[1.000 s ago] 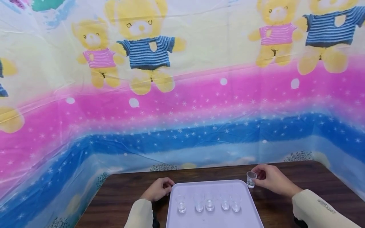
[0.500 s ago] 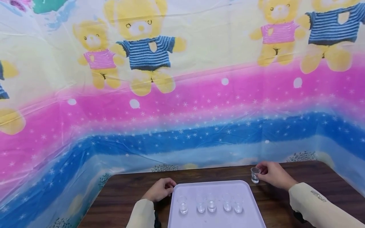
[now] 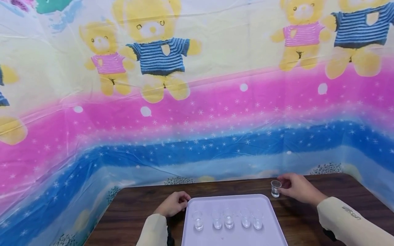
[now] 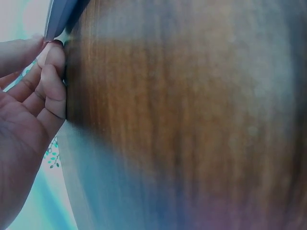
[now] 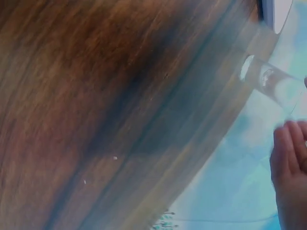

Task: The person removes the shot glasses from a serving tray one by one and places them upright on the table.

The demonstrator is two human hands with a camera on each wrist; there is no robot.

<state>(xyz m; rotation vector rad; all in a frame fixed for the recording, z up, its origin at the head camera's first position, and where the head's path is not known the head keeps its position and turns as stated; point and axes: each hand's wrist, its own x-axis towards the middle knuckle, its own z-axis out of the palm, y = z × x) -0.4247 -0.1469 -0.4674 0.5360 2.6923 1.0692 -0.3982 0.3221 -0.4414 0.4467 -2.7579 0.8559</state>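
Note:
A lilac tray (image 3: 234, 197) lies on the dark wooden table. At its far left corner, my left hand (image 3: 174, 204) pinches the rim. The left wrist view shows thumb and fingertips meeting at the edge of the tray (image 4: 56, 19), the other fingers curled. Beyond the tray's far right corner, a small clear shot glass (image 3: 276, 189) with clear liquid stands upright, its base on the table in the right wrist view. My right hand (image 3: 297, 188) is beside the glass, thumb and index loosely parted at its right side. Several similar shot glasses (image 3: 229, 222) stand in a row on the tray.
The wooden table (image 3: 144, 194) ends close behind the tray and the lone glass. Behind it hangs a sheet (image 3: 215, 92) printed with bears, which also closes off both sides. Small pale specks (image 5: 115, 157) dot the tabletop in the right wrist view.
The right hand carried the shot glass from the tray's corner slightly right and away, onto the table, then drew back a little to the right. The left hand stayed at the tray.

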